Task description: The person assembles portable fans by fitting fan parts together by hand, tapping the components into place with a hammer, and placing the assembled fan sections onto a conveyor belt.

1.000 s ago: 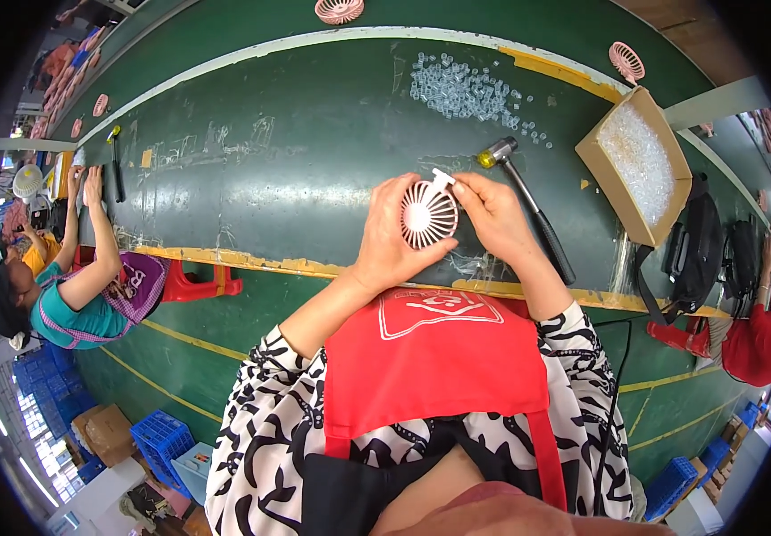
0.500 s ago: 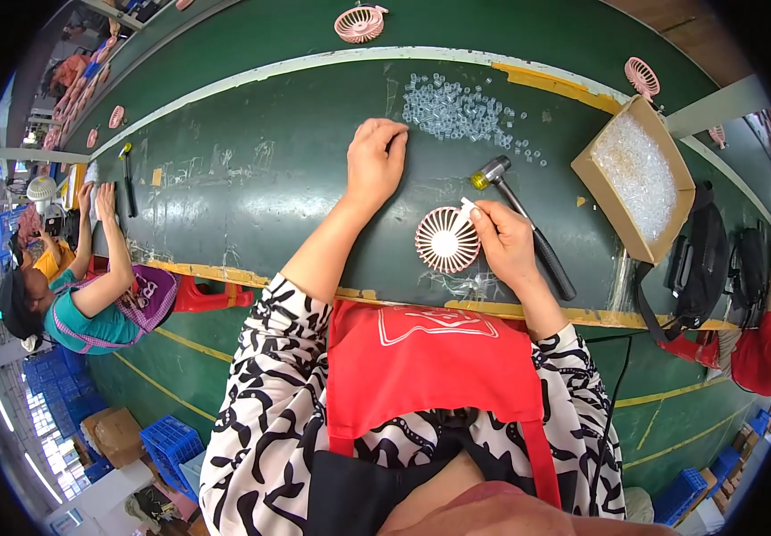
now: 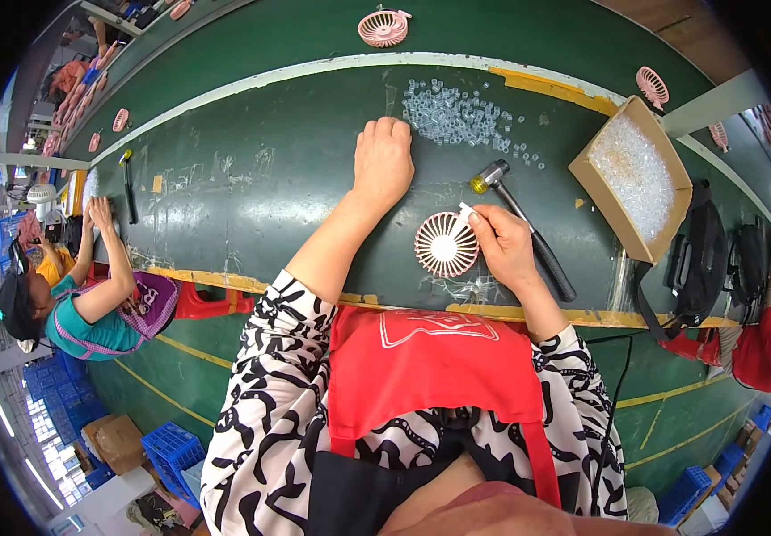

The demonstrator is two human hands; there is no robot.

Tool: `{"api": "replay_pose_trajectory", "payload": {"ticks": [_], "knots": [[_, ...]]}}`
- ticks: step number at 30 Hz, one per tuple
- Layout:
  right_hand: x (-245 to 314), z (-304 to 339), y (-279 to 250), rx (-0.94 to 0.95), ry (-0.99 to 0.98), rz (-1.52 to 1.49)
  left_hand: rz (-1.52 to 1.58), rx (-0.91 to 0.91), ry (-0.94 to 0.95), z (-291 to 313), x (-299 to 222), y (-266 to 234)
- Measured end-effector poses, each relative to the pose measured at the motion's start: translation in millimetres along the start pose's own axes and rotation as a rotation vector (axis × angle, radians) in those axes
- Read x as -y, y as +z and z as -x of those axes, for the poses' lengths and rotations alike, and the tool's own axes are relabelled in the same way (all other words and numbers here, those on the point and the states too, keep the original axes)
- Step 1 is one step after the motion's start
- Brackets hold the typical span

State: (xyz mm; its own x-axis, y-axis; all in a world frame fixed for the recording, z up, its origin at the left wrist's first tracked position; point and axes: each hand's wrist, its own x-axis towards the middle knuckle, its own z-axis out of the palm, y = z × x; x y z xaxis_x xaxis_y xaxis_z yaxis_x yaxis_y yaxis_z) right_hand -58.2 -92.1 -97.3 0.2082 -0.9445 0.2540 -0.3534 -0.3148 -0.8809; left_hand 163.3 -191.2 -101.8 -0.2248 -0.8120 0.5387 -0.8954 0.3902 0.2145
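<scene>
My left hand (image 3: 383, 163) rests on the green bench, back upward with the fingers curled under, just left of a scattered pile of small clear plastic pieces (image 3: 452, 112). Whatever lies inside those fingers is hidden. My right hand (image 3: 505, 243) pinches the small white tab at the upper right of a round fan cage (image 3: 447, 245). Pinkish ribs run outward from the cage's white centre, and it sits on the bench in front of me. Close to the right of that hand, a hammer (image 3: 528, 219) with a black handle and a yellow-and-black head lies slanted.
A cardboard box (image 3: 640, 179) full of clear pieces stands at the right, beside a black bag (image 3: 705, 255). Pink fan cages (image 3: 383, 29) ride on the green belt (image 3: 314, 36) beyond the bench. At the far left sits a co-worker (image 3: 104, 308), near another hammer (image 3: 130, 192).
My left hand has rolled over, its thumb now tucked out of sight, and shifted slightly right. Fan cages on the belt have moved right. The right hand keeps its hold.
</scene>
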Motion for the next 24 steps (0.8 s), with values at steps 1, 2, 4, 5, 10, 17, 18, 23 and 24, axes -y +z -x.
{"api": "replay_pose_trajectory", "payload": {"ticks": [1, 2, 4, 5, 10, 17, 18, 23, 24], "knots": [[0.4, -0.4, -0.1, -0.004, 0.001, -0.003, 0.001, 0.0, 0.001, 3.7, -1.7, -3.8], [0.5, -0.7, -0.1, -0.007, 0.002, -0.007, -0.007, 0.022, 0.002, 8.2, -4.2, -8.5], [0.5, -1.3, 0.2, -0.018, 0.006, -0.026, -0.013, 0.044, 0.003, 17.3, -8.4, -17.2], [1.8, -1.8, 0.4, -0.027, 0.012, -0.046, -0.038, 0.093, -0.004, 22.2, -9.5, -20.8], [0.6, -2.3, 0.5, -0.014, 0.021, -0.037, 0.046, -0.001, -0.018, 38.0, -15.6, -28.6], [0.8, 0.3, 1.1, -0.009, 0.051, -0.07, 0.337, -0.046, -0.185, 40.9, -11.9, -22.5], [1.4, -0.1, 1.4, -0.017, 0.048, -0.074, 0.379, -0.073, -0.18, 39.7, -13.3, -21.5], [-0.2, 1.1, 1.8, -0.025, 0.049, -0.083, 0.338, -0.126, -0.126, 35.6, -22.1, -23.0], [-0.5, 0.8, 1.8, -0.022, 0.051, -0.087, 0.356, -0.153, -0.147, 35.2, -22.1, -24.5]]}}
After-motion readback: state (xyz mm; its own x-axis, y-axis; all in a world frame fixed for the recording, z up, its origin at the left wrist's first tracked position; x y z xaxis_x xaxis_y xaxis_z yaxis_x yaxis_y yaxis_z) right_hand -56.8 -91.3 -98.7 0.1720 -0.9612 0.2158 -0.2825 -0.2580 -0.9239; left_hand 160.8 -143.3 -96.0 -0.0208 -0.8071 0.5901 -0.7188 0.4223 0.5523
